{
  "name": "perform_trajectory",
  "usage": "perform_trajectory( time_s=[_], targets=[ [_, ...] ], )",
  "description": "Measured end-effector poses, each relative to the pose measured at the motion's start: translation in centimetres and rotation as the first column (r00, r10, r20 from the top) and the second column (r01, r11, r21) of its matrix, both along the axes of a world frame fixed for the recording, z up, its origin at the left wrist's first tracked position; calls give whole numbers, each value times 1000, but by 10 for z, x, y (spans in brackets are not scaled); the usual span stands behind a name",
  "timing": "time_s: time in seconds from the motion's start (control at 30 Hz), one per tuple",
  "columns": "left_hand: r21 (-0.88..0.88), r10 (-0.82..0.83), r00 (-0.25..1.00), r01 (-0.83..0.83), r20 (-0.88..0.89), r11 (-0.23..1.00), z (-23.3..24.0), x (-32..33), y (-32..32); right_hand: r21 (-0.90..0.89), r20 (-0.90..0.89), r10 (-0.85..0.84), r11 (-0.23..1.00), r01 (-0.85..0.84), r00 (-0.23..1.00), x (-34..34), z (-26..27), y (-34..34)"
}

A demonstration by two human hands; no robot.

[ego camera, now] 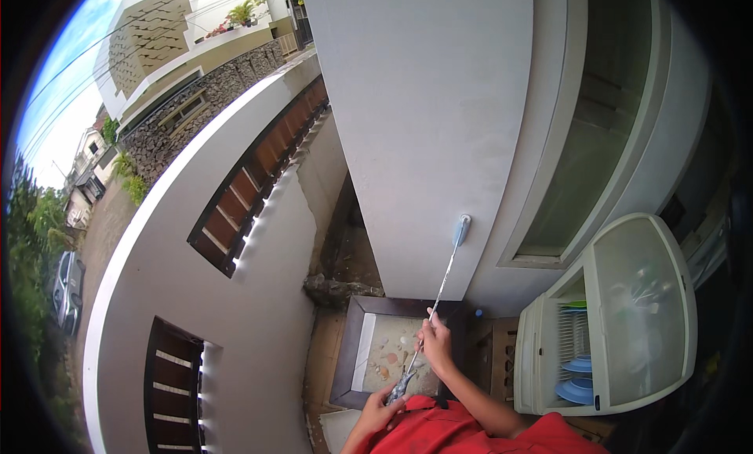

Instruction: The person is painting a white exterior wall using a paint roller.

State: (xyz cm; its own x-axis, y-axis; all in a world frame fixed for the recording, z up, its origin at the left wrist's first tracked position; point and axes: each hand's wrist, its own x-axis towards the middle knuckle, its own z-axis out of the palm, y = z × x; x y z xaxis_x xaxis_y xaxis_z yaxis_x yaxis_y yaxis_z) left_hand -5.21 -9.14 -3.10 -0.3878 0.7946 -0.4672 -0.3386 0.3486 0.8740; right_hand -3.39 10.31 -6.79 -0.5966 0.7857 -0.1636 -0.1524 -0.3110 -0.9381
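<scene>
A small paint roller (462,230) with a pale blue sleeve rests against the off-white wall panel (435,130), near its lower right part. Its long thin metal rod, spotted with paint, runs down towards me. My right hand (434,339) grips the rod partway along. Lower down, my left hand (379,408) is closed around the paint-stained handle (400,389) at the rod's end.
Below the panel lies a dark-framed tray (347,354) with shells and sand-coloured ground inside. A white dish cabinet (641,313) holding blue plates (575,390) stands at right. A window (606,136) adjoins the panel. A boundary wall (253,313) with slatted openings curves along the left.
</scene>
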Motion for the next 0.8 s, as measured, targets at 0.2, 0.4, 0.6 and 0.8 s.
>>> perform_trajectory(
  time_s=[0.2,0.4,0.6,0.8],
  targets=[
    [41,251,965,-255,75,966,0,4,-23,1,-1,251,968,-251,968,-49,-1,-27],
    [99,406,897,-426,172,899,-3,-3,-27,49,29,408,911,-409,912,-87,3,-37],
    [42,279,956,-283,91,958,-2,-3,-27,20,7,327,945,-327,945,-58,10,-29],
    [-36,4,1000,-4,11,999,-1,-10,-4,-13,16,134,991,-134,991,7,7,6]
  ],
)
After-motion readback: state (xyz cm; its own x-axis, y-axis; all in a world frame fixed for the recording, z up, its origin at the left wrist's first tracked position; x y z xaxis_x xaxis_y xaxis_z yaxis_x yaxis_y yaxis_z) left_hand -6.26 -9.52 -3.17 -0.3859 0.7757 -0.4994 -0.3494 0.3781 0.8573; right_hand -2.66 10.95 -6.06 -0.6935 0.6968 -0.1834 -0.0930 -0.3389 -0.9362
